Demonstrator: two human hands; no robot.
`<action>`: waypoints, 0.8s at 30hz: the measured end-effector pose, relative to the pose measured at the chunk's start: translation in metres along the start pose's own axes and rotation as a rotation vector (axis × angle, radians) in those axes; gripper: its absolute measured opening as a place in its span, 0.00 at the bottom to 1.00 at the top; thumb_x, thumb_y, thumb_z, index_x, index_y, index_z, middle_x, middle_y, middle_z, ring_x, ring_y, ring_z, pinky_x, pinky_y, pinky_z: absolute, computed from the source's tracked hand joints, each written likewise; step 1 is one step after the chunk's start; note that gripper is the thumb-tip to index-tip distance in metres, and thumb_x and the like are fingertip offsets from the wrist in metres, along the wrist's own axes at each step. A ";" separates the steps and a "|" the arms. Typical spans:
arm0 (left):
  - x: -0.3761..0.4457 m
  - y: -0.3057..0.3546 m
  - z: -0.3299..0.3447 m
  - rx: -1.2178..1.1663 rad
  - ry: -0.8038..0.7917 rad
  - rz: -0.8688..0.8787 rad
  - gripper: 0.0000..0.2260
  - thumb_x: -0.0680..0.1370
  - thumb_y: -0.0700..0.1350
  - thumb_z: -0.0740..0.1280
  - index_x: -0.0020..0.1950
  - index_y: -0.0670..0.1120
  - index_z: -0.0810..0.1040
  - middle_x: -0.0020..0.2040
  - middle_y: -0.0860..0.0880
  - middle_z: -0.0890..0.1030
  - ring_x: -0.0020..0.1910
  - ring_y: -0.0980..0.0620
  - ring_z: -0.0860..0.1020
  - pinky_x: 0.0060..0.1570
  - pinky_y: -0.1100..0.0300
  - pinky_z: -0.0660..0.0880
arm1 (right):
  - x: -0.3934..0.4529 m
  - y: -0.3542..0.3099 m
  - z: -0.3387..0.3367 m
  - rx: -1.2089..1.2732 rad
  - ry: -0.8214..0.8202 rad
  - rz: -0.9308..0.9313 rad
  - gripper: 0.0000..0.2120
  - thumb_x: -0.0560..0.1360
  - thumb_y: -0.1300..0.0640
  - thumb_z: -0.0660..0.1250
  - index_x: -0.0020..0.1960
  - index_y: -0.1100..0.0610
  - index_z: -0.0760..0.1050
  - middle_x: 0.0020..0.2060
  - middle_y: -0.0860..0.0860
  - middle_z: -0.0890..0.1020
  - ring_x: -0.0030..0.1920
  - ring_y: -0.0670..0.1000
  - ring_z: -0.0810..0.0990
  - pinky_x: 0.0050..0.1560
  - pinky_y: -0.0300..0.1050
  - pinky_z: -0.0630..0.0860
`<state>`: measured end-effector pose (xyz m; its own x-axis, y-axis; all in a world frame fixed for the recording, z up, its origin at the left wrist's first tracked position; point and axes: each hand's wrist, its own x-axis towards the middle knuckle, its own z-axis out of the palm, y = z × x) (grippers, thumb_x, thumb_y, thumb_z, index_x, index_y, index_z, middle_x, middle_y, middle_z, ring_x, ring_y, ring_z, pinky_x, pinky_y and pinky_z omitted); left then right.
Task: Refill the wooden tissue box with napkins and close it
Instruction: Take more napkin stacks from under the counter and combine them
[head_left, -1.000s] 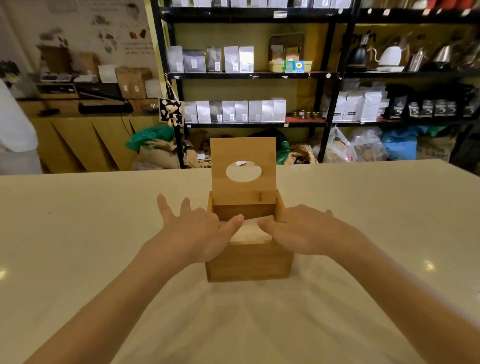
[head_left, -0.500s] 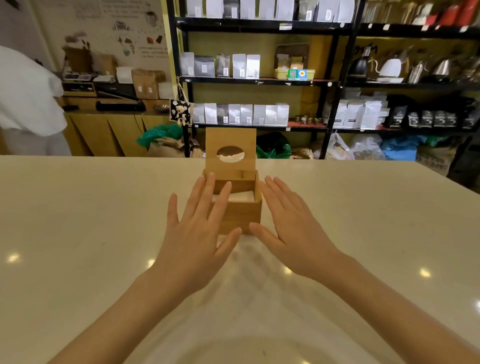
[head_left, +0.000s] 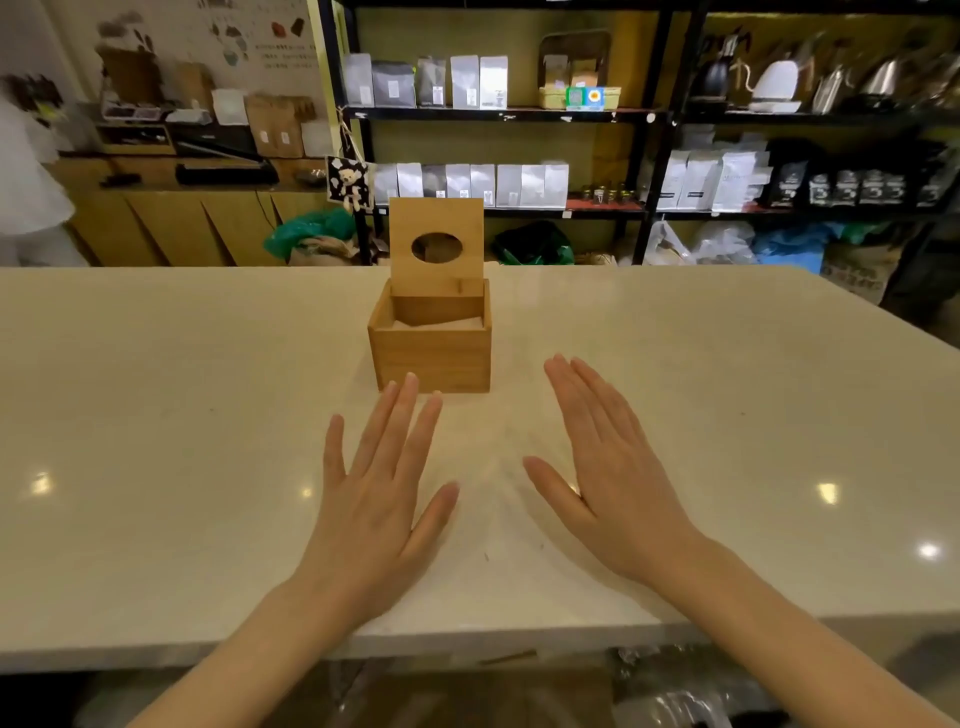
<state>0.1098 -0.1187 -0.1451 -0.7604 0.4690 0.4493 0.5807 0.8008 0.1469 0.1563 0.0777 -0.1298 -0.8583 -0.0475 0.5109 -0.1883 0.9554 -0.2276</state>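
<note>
The wooden tissue box (head_left: 430, 358) stands on the pale counter (head_left: 156, 395), a little beyond my fingertips. Its lid (head_left: 436, 244), with an oval hole, stands upright at the back. White napkins (head_left: 441, 324) lie inside, below the rim. My left hand (head_left: 379, 493) hovers flat over the counter in front of the box, fingers spread, holding nothing. My right hand (head_left: 608, 467) hovers to the right of it, palm down, fingers together and empty. Neither hand touches the box.
The counter's near edge (head_left: 467, 639) runs under my wrists. Behind the counter stand black shelves (head_left: 654, 156) with bags and kettles. A person in white (head_left: 26, 171) is at the far left by a wooden cabinet (head_left: 171, 218).
Both hands have come off the napkins in the box and drawn back toward me, flattening out. The view has pulled back, so the box sits farther away.
</note>
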 end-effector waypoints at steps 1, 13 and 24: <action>-0.006 0.002 0.000 0.006 0.000 -0.001 0.28 0.77 0.61 0.43 0.74 0.55 0.40 0.76 0.53 0.43 0.74 0.56 0.39 0.70 0.53 0.31 | -0.004 -0.001 -0.001 0.011 0.013 0.003 0.32 0.76 0.42 0.49 0.74 0.52 0.45 0.76 0.52 0.55 0.74 0.46 0.46 0.72 0.49 0.46; -0.119 0.049 0.018 -0.095 0.009 0.073 0.26 0.78 0.58 0.47 0.75 0.53 0.49 0.76 0.51 0.51 0.76 0.55 0.44 0.72 0.52 0.42 | -0.121 -0.013 -0.001 0.063 0.385 -0.020 0.29 0.74 0.52 0.61 0.70 0.60 0.57 0.69 0.55 0.62 0.73 0.54 0.58 0.71 0.56 0.59; -0.189 0.067 0.129 -0.081 -0.286 -0.038 0.28 0.77 0.60 0.45 0.75 0.53 0.42 0.77 0.50 0.45 0.75 0.52 0.43 0.71 0.53 0.41 | -0.265 0.020 0.095 -0.253 -0.049 0.124 0.30 0.73 0.53 0.61 0.71 0.61 0.57 0.71 0.57 0.64 0.75 0.51 0.52 0.73 0.52 0.52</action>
<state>0.2552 -0.1059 -0.3336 -0.8264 0.5345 0.1771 0.5629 0.7927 0.2341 0.3345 0.0815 -0.3482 -0.8906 0.0663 0.4499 0.0396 0.9969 -0.0686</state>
